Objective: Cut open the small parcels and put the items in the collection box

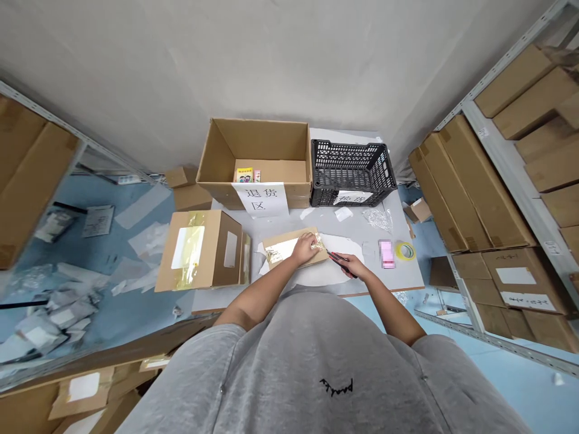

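Observation:
A small flat cardboard box (286, 238) with a white label and clear tape lies on white paper (323, 272) at the table's near side. My left hand (304, 248) rests on the box's right part, its fingers bent against the taped end. In my right hand (353, 266) is a black and red cutting tool (337, 259); its tip points left, beside the right end of the box. Whether the tip touches the box is too small to tell.
Behind stand an open carton (298, 196) holding small colourful packs and a black crate (353, 198). A taped box (205, 250) is at left. Tape roll (398, 251), pink item (386, 254) and bubble wrap (378, 219) lie at right. Shelves flank both sides.

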The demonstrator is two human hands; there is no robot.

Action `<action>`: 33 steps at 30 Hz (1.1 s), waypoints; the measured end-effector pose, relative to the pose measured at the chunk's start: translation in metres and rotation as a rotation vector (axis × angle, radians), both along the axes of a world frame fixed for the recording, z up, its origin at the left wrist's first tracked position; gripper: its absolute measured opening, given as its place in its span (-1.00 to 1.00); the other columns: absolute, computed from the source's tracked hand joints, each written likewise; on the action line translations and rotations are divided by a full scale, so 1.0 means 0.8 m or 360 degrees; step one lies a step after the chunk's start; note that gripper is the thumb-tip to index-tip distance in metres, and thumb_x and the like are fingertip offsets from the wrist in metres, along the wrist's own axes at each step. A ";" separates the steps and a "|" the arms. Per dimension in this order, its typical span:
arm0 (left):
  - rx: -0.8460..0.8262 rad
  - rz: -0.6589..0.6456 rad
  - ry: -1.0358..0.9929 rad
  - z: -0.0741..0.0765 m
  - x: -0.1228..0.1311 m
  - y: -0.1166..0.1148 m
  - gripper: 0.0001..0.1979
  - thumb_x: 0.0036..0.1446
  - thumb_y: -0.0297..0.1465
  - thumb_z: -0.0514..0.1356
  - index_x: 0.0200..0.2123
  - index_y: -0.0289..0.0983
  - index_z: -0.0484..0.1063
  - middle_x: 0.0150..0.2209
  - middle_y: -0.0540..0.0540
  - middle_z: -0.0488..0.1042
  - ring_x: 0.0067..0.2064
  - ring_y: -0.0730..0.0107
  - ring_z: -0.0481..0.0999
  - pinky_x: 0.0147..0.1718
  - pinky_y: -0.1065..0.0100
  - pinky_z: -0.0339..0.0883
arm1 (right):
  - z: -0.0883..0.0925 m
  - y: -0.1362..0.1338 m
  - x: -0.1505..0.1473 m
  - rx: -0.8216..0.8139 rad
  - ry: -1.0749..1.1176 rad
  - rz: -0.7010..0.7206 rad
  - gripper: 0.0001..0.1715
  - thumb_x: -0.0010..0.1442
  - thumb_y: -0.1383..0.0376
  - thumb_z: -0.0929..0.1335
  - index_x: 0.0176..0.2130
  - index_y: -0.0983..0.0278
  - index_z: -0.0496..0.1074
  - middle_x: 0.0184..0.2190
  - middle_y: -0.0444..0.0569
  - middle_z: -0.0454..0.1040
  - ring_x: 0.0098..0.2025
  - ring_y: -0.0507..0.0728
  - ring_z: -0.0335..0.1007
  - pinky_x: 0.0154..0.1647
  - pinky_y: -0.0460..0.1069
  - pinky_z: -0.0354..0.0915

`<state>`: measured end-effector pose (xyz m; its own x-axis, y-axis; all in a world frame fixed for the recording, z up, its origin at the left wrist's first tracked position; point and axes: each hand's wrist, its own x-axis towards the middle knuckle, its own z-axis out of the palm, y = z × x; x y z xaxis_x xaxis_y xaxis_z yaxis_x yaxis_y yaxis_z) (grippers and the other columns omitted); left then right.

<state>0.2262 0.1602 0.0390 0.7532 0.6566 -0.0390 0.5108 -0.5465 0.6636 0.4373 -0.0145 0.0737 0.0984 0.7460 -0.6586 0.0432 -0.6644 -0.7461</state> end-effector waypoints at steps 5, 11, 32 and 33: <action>0.0155 0.0047 0.0054 0.000 -0.025 -0.016 -0.61 0.35 -0.22 0.32 0.17 -0.20 0.47 0.14 -0.28 0.49 0.23 -0.09 0.42 0.23 0.01 0.30 | 0.006 0.024 0.000 0.0165 -0.0216 -0.0188 -0.14 0.47 -0.02 0.31 0.58 0.21 0.22 -0.58 -0.29 0.36 -0.67 0.03 0.23 -0.61 -0.12 0.22; 0.0218 0.0451 0.0132 -0.003 -0.084 -0.042 -0.27 0.35 -0.17 0.33 0.49 -0.21 0.24 0.43 -0.42 0.33 0.43 -0.23 0.30 0.42 -0.11 0.14 | -0.014 0.107 -0.068 0.0335 -0.0621 -0.0027 -0.45 0.47 0.13 0.33 0.36 0.14 0.44 -0.34 -0.13 0.60 -0.47 0.10 0.49 -0.40 -0.08 0.44; -0.0606 0.1406 0.0123 -0.035 -0.146 -0.012 -0.47 0.46 -0.08 0.25 0.33 -0.25 0.49 0.13 -0.26 0.70 0.19 -0.02 0.66 0.11 0.21 0.48 | 0.007 0.198 -0.118 0.0358 -0.1542 0.0610 -0.68 0.58 0.28 0.24 0.20 0.30 0.41 0.08 0.20 0.63 0.15 0.27 0.52 0.20 0.04 0.30; -0.0587 0.1342 0.0131 -0.031 -0.144 0.004 -0.47 0.45 -0.10 0.26 0.34 -0.24 0.49 0.14 -0.25 0.69 0.19 0.00 0.65 0.12 0.22 0.48 | 0.010 0.196 -0.116 0.0291 -0.1584 0.0576 -0.70 0.59 0.27 0.24 0.19 0.30 0.40 0.06 0.20 0.64 0.12 0.27 0.55 0.14 0.03 0.31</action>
<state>0.1112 0.1634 0.0145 0.0170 0.9219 -0.3870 0.6969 0.2666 0.6658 0.3447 0.1422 0.0820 0.2825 0.9176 -0.2797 0.8581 -0.3721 -0.3539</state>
